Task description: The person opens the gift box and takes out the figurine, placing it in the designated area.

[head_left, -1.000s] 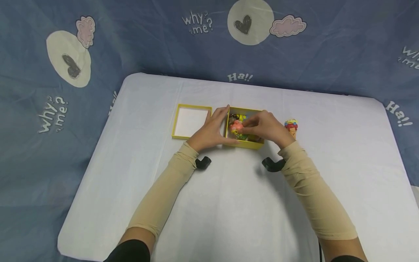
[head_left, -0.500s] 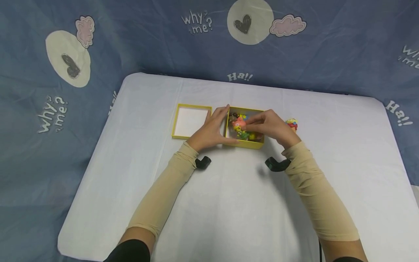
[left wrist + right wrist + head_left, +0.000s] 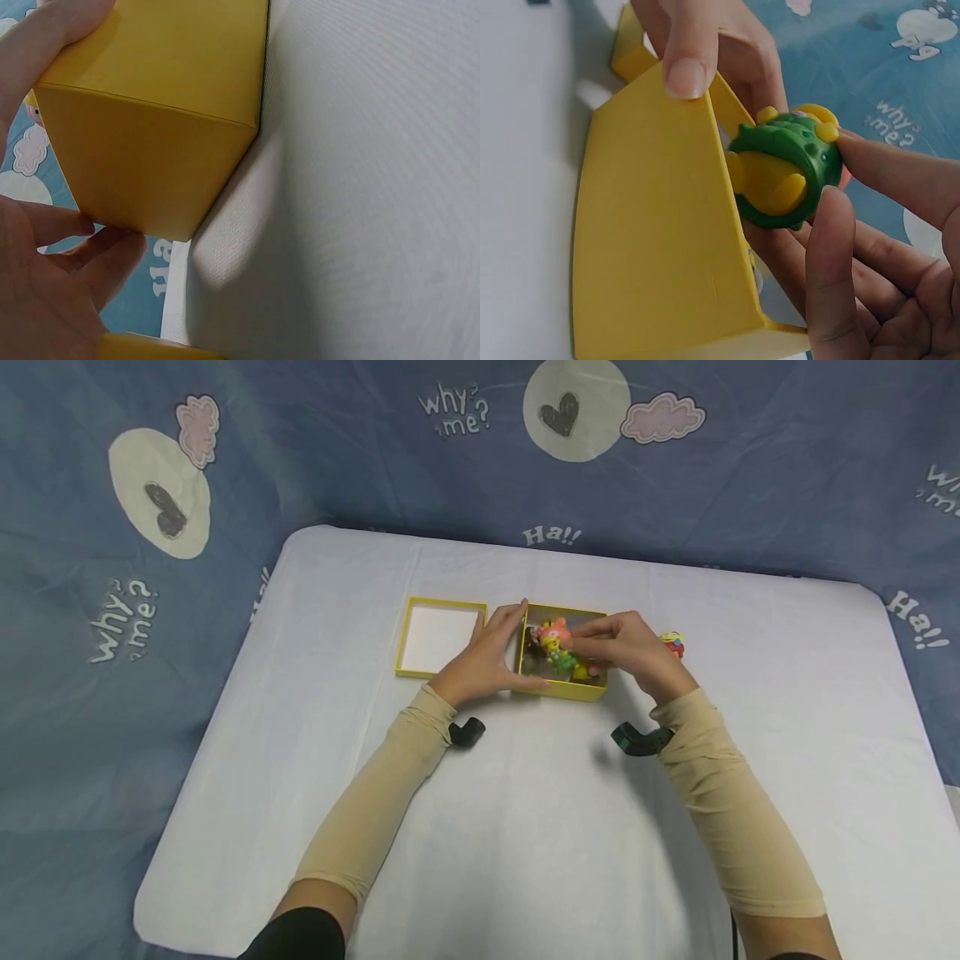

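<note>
In the head view an open yellow box (image 3: 564, 691) stands near the middle of the table. My left hand (image 3: 483, 660) holds it at its left end, thumb on the near wall and fingers at the far side. My right hand (image 3: 626, 647) pinches a small toy figure (image 3: 555, 639) at the box opening, pink on top with yellow and green below. The right wrist view shows this figure's green and yellow body (image 3: 787, 169) between thumb and fingertip, beside the rim. Several other toy figures lie in the box, partly hidden.
A shallow yellow-edged lid (image 3: 438, 635) with a white inside lies left of the box. Another toy figure (image 3: 673, 644), red and yellow, stands right of the box, partly behind my right hand. White cloth (image 3: 487, 843) covers the table.
My right hand has moved slightly right, and the pinched figure has risen and turned so its green part shows. My left hand stays on the box.
</note>
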A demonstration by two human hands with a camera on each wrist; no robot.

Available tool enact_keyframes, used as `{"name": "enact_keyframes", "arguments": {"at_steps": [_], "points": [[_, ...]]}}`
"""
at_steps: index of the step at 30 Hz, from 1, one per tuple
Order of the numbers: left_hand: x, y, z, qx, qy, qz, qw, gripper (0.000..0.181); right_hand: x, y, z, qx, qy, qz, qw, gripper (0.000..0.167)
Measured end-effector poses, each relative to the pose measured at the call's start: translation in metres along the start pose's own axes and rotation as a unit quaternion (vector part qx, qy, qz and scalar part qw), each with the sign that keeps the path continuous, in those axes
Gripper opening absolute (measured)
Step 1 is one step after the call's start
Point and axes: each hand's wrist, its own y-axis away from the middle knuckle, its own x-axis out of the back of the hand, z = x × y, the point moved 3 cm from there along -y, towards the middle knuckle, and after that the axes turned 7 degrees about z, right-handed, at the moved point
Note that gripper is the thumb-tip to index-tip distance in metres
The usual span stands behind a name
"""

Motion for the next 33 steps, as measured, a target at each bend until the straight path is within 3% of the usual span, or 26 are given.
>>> {"name": "enact_keyframes", "arguments": {"at_steps": [14,26,33], "points": [[-0.001,-0.001,-0.001,-0.001,-0.005,0.000,1.0000,0.130,0.006,0.003,0.006,-0.033,-0.110,0.005,0.9934,0.048],[0.000,0.000,0.001,0.007,-0.009,-0.003,0.9999,0.132,0.017,0.007,0.016,-0.070,-0.239,-0.003,0.9684,0.016],[0.000,0.001,0.000,0.011,0.000,-0.003,0.9999,0.130,0.025,0.013,0.020,-0.080,-0.263,-0.001,0.9616,0.027]]}}
